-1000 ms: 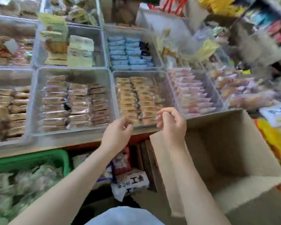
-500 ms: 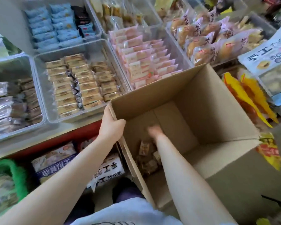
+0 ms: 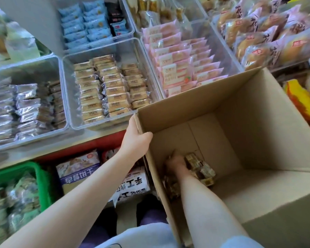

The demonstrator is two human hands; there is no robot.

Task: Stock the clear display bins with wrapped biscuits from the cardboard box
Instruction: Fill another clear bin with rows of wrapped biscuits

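Right hand (image 3: 175,161) is way down in the cardboard box (image 3: 258,140), sitting on the last few wrapped biscuits (image 3: 200,169) at the bottom w/ fingers down among them; can't tell if it's actually got one. Left hand (image 3: 135,138) grips the box's near-left corner, thumb inside. Just past that, on the desk (image 3: 43,154), the clear bin (image 3: 113,49) w/ tan biscuit packs in rows, pink packs (image 3: 183,65) in the next bin to the right.
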